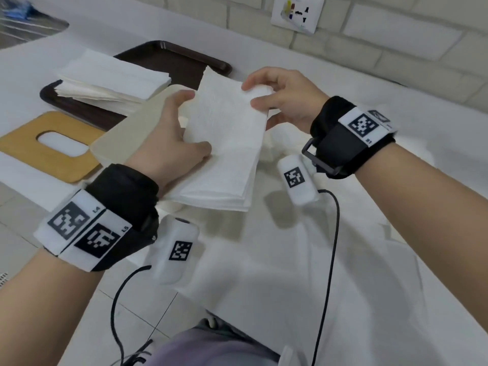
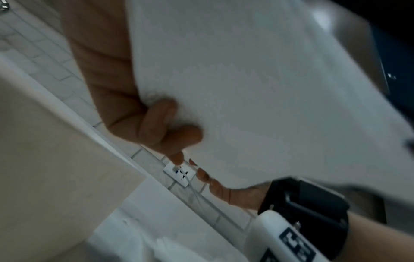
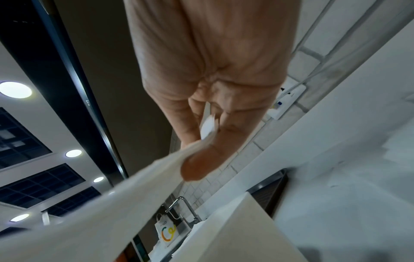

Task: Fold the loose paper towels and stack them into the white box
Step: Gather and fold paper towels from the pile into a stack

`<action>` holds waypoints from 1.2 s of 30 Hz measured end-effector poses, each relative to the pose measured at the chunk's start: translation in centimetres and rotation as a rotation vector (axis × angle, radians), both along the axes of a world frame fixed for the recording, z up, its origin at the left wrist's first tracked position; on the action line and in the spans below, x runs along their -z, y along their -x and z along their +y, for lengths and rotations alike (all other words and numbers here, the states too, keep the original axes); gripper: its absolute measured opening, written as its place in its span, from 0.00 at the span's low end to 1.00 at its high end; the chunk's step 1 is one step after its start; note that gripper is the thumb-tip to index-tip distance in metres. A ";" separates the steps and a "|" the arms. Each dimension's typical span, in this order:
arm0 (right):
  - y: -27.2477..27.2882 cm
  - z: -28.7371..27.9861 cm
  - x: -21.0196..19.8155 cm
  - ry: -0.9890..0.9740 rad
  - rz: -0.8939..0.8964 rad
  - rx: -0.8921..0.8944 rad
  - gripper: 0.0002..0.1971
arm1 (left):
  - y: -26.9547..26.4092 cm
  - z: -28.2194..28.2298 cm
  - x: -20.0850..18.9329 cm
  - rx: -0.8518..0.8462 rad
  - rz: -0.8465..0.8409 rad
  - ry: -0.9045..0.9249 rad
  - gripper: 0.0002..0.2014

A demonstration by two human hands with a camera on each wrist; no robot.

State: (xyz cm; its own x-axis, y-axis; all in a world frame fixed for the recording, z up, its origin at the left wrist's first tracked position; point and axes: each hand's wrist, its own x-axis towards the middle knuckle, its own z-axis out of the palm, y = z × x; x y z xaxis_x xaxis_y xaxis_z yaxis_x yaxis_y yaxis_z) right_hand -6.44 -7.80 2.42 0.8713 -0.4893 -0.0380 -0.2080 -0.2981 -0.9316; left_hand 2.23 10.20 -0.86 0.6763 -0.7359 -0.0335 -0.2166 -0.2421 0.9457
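Above the box point(image 1: 126, 133), I hold the towels point(image 1: 224, 143): left hand point(image 1: 171, 138) fingers pinch their 9 o'clock edge, right hand point(image 1: 285, 101) fingers pinch the 1 o'clock corner.

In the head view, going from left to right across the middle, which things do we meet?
wooden lid → white box → left hand → folded paper towels → right hand
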 end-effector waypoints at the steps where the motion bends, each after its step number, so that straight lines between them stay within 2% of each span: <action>1: -0.5 0.1 -0.3 0.016 -0.006 -0.004 0.12 | -0.4 0.6 -0.4 0.023 0.047 0.034 0.35; 4: -2.0 0.3 -1.0 0.052 -0.021 0.007 0.10 | -2.3 2.2 -1.6 0.158 0.181 0.023 0.35; 6: -3.0 0.5 -1.4 0.082 -0.035 0.029 0.10 | -3.9 3.0 -2.0 0.214 0.228 -0.037 0.28; 8: -4.3 0.6 -1.6 0.147 -0.041 0.066 0.11 | -5.6 3.5 -2.1 0.183 0.175 -0.081 0.16; 12: -7.8 0.4 -1.2 0.589 0.074 0.127 0.18 | -7.9 3.9 -2.2 0.033 -0.050 -0.180 0.11; 15: -10.0 0.7 0.0 0.782 0.180 0.083 0.20 | -9.0 3.3 -1.5 -0.047 -0.245 -0.334 0.16; 17: -10.9 1.0 0.9 0.846 0.283 0.031 0.19 | -9.4 2.8 -0.7 -0.024 -0.395 -0.504 0.22; 19: -11.4 1.1 1.9 0.881 0.393 -0.039 0.18 | -9.8 2.3 0.3 0.053 -0.469 -0.629 0.25; 22: -11.9 1.3 2.9 0.895 0.526 -0.104 0.17 | -10.0 1.7 1.4 0.164 -0.473 -0.741 0.27; 26: -13.2 2.1 4.0 0.919 0.676 -0.169 0.16 | -10.0 1.0 2.1 0.235 -0.466 -0.830 0.22; 29: -14.2 2.3 4.6 0.970 0.796 -0.224 0.13 | -10.1 0.7 2.4 0.293 -0.482 -0.928 0.24; 34: -14.6 2.2 5.9 1.131 0.892 -0.377 0.07 | -9.9 0.0 2.5 0.342 -0.532 -1.048 0.28; 36: -14.8 2.3 6.3 1.144 0.935 -0.407 0.11 | -9.9 -0.2 2.5 0.338 -0.559 -1.078 0.28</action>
